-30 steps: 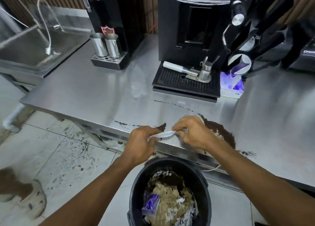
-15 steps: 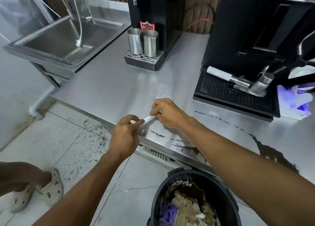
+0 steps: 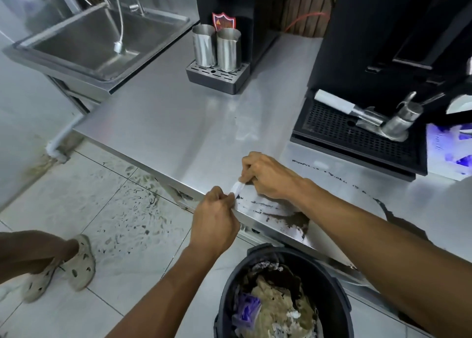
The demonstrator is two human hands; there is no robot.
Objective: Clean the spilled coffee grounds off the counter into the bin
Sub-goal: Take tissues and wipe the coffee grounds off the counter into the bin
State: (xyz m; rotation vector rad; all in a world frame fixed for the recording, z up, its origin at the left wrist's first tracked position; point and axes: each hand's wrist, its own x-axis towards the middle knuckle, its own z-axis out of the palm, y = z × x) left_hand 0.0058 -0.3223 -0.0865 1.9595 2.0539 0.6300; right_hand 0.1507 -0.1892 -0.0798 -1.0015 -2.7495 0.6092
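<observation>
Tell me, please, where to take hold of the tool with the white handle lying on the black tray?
Grip the white handle, coming from the left front over the counter. It lies flat on the tray and points that way, while the metal head sits close under the coffee machine.

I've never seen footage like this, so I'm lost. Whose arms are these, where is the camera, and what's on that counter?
No robot here: a person wears a wide-angle camera on the head, looking down at their own arms. The left hand and right hand each pinch an end of a small white strip, perhaps tissue, at the front edge of a steel counter. Dark coffee grounds lie in streaks and a small heap beside the hands. A black bin holding rubbish stands on the floor below the edge. Further back are a coffee machine, two steel cups and a sink.
</observation>
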